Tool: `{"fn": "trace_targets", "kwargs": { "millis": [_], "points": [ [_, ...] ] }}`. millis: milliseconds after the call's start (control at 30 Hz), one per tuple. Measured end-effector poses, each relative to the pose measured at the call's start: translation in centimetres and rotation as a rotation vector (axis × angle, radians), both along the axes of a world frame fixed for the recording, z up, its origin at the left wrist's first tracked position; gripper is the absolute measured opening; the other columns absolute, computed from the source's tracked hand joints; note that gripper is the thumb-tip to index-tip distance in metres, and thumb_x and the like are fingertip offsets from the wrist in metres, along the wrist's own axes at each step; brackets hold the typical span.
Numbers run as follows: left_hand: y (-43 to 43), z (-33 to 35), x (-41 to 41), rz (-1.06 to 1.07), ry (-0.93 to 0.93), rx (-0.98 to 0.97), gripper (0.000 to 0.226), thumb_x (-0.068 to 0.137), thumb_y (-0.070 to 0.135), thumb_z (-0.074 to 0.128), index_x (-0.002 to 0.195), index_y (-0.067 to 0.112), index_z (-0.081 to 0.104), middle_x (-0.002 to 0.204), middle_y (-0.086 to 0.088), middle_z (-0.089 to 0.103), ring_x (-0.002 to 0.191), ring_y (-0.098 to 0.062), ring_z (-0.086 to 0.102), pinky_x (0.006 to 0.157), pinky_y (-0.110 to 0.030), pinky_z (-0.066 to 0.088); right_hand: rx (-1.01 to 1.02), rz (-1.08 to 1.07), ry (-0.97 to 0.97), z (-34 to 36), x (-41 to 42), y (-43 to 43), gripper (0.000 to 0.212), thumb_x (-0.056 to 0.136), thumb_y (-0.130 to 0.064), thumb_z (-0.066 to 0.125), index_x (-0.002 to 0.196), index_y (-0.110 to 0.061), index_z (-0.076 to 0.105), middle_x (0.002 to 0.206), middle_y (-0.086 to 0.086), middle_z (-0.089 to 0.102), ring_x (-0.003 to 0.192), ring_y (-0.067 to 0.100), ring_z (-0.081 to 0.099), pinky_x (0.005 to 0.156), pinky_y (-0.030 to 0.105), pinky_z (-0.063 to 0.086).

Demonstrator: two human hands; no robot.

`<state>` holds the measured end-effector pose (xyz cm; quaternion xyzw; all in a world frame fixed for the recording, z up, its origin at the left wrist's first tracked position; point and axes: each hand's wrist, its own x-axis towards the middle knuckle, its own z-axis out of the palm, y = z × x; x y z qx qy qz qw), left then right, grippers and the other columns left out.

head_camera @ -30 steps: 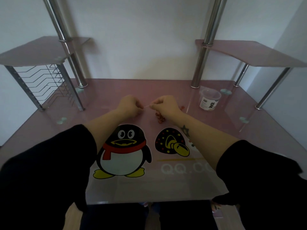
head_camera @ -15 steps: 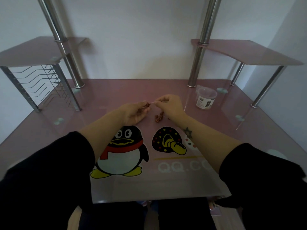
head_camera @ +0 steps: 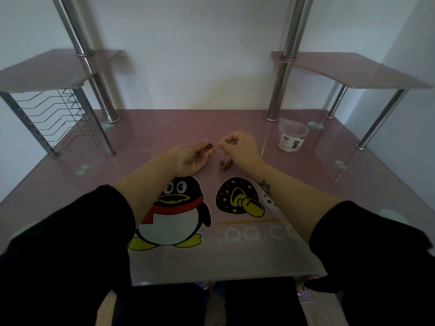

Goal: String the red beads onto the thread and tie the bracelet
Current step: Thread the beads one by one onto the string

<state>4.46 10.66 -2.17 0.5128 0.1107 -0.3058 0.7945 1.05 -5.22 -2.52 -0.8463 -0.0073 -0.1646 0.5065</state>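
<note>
Here, left hand (head_camera: 188, 159) pinches bead (head_camera: 208, 145) — right hand (head_camera: 240, 147) pinches thread (head_camera: 216, 144).

- Glossy pink glass desk top (head_camera: 329, 196), rectangular; printed on it are a black-and-white cartoon penguin with red scarf (head_camera: 174, 215), a dark spotted mushroom figure (head_camera: 237, 198) and pale "QQ" lettering
- Loose red beads (head_camera: 225, 164): small cluster on the glass just beyond the mushroom figure
- Clear round plastic tub with lid and printed label (head_camera: 292, 138): upright, far right, near the right chrome post (head_camera: 281, 74)
- Silver wire rack (head_camera: 56, 118): far left, under a raised pink side shelf (head_camera: 42, 71)
</note>
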Motion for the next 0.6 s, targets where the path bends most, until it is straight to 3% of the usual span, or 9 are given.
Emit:
{"fn": "trace_targets", "kwargs": {
  "millis": [400, 600],
  "points": [
    [-0.07, -0.03, -0.09, -0.022, -0.021, 0.016, 0.021, 0.095, 0.019, 0.056, 0.082, 0.005, 0.065, 0.068, -0.005, 0.069, 0.054, -0.006, 0.065, 0.048, -0.013, 0.052, -0.084, -0.021, 0.017, -0.13, 0.27, 0.18, 0.012, 0.083, -0.021, 0.069, 0.072, -0.023, 0.065, 0.065, -0.007, 0.063, 0.065, 0.012, 0.062, 0.062, 0.026, 0.052],
    [-0.04, -0.07, -0.14, -0.004, -0.017, -0.002, 0.022, 0.095, 0.019, 0.055, 0.081, 0.005, 0.064, 0.065, -0.005, 0.07, 0.053, -0.006, 0.064, 0.048, -0.013, 0.052, -0.087, 0.013, 0.037, -0.27, 0.06, 0.22, 0.011, 0.083, -0.02, 0.069, 0.072, -0.023, 0.066, 0.068, -0.003, 0.066, 0.07, 0.018, 0.067, 0.068, 0.037, 0.059]
  ]
}}
